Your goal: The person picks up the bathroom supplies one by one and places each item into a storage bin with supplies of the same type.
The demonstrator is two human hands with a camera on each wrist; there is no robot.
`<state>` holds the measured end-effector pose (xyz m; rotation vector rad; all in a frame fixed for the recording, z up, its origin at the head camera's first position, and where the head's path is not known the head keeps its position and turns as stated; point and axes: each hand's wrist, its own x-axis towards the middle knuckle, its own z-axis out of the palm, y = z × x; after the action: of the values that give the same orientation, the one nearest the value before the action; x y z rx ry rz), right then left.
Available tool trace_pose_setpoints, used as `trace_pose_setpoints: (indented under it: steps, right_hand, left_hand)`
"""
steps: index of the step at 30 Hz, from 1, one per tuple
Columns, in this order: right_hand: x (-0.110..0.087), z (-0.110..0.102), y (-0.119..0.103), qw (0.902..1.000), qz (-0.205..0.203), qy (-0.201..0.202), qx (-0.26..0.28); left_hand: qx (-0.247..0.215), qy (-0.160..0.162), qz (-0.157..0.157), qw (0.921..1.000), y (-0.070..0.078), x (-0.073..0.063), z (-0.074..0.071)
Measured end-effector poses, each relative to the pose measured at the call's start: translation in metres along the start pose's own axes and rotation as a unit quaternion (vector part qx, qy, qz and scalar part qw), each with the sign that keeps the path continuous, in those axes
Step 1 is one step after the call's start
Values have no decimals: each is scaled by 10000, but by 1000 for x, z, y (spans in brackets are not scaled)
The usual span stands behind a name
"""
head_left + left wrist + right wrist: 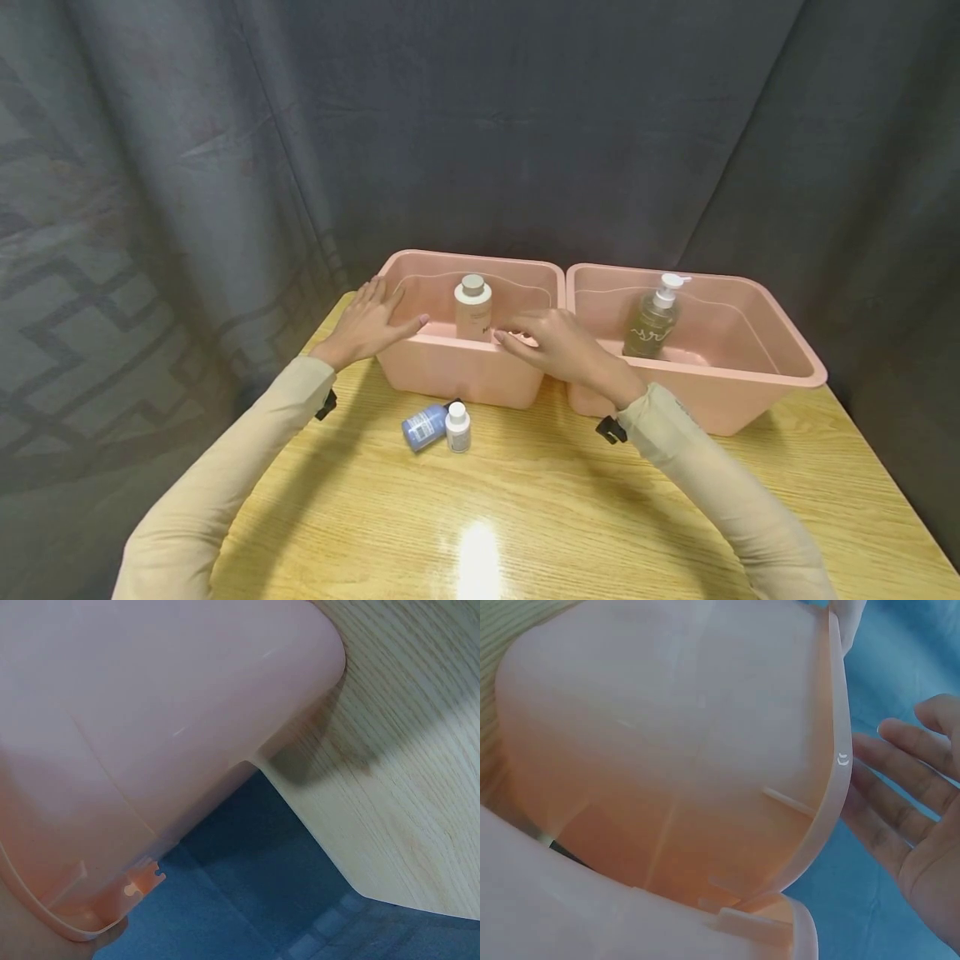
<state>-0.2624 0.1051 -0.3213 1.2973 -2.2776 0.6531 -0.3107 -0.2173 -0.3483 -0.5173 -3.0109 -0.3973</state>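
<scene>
My left hand [365,323] rests on the left rim of the left pink bin [457,371], fingers spread and thumb reaching over the front edge. In the left wrist view, part of the hand [34,926] shows at the rim. My right hand [558,348] hovers over the bin's front right, holding nothing; the right wrist view shows its fingers [907,761] extended and loosely bent beside the rim. Between the hands, a pale bottle [473,318] with a grey-beige cap stands upright inside the bin, its base hidden by the front wall.
To the right, a second pink bin [705,392] holds a greenish pump bottle [651,325] with a white pump. In front of the left bin, a blue bottle [424,427] lies beside an upright small white bottle [458,429] on the wooden table [360,517]. Grey curtain [510,125] hangs behind.
</scene>
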Motion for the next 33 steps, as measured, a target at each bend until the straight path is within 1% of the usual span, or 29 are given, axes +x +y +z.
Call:
trace_pose_setpoints:
  steps: [9, 19, 23, 29, 33]
  right_hand:
    - [-1, 3, -3, 9998, -192, 78, -30]
    - [-2, 5, -9, 9997, -243, -27, -51]
    - [-2, 6, -11, 9993, -371, 6, -45]
    - [-1, 8, -15, 9976, -692, 59, 70]
    - [-1, 8, -20, 9968, -788, -18, 100]
  left_hand:
    - [-3, 6, 1, 10000, 1, 0, 1]
    - [-22, 105, 89, 9999, 1, -1, 0]
    - [-45, 85, 87, 9999, 0, -1, 0]
    - [-33, 89, 73, 9999, -1, 0, 0]
    - [-27, 96, 53, 9999, -1, 1, 1]
